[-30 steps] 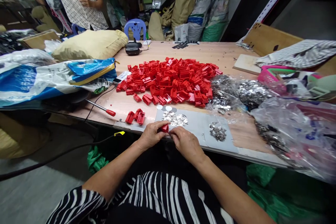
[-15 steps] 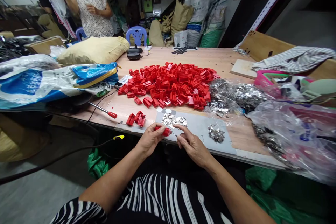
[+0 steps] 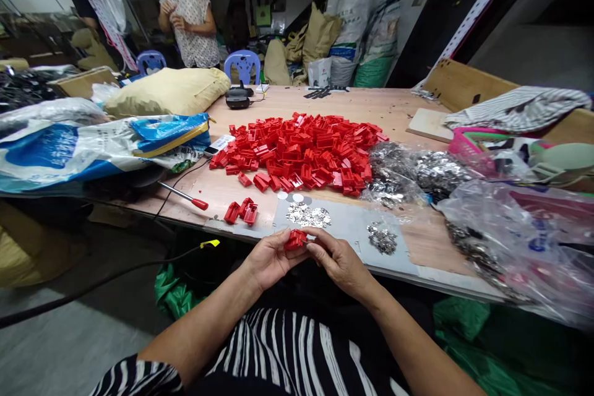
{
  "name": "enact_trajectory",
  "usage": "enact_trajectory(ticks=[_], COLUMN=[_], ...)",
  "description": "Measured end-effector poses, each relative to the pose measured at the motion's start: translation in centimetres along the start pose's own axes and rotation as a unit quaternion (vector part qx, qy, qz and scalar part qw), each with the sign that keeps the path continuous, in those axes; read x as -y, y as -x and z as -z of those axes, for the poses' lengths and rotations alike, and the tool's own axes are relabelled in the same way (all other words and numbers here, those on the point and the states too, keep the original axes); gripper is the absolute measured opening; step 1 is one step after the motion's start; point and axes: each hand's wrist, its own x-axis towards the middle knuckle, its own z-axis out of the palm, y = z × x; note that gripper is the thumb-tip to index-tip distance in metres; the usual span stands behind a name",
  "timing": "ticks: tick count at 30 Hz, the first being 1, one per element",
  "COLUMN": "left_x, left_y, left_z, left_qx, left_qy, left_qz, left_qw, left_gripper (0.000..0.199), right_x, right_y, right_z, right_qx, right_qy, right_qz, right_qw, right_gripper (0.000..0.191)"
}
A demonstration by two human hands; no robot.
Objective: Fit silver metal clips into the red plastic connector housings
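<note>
My left hand [image 3: 272, 258] holds a small red plastic part [image 3: 296, 239] between thumb and fingers at the table's front edge. My right hand [image 3: 335, 258] meets it from the right, thumb and index finger pinched at the part's right side; a small dark piece shows there, too small to make out. Just beyond the hands lies a pile of flat silvery pieces [image 3: 309, 215] on a grey sheet [image 3: 346, 229]. A smaller heap of metal pieces [image 3: 382, 238] is to the right. Several loose red parts [image 3: 241, 211] sit to the left, before a large red heap [image 3: 301, 151].
Clear bags of metal pieces [image 3: 440, 170] cover the table's right side. A red-handled tool [image 3: 198, 204] and a blue-white sack [image 3: 93, 148] are at left. Behind the table [image 3: 380, 102] stand a person [image 3: 192, 25], a blue chair [image 3: 242, 65] and sacks.
Both hands have come together around the red part, and my right index finger and thumb have closed in. The person behind has moved right and now has both hands together.
</note>
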Motion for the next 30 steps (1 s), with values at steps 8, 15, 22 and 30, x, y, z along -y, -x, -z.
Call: enact_trajectory(ticks=[8,15,22,30], left_x=[0.08,0.28,0.37,0.01], left_y=[-0.19,-0.12,-0.03,-0.02], left_z=[-0.28,-0.33,-0.52,-0.60], left_qx=[-0.005,-0.004,-0.011,-0.029], left_qy=[0.016,0.031,0.041,0.054], left_qz=[0.013,0.006,0.001,-0.014], left_qw=[1.000,1.000,0.999,0.998], left_gripper=[0.020,0.023,0.026,0.027], right_x=[-0.03,-0.16,-0.13,0.09], right_y=[0.00,-0.29,-0.41,-0.36], right_z=[0.32,0.49,0.40,0.36], right_qx=[0.006,-0.030,-0.028,0.008], right_qy=[0.017,0.066,0.089,0.123], right_qz=[0.009,0.032,0.034,0.037], right_qw=[1.000,0.997,0.995,0.992], right_gripper=[0.035,0.030,0.031,0.039])
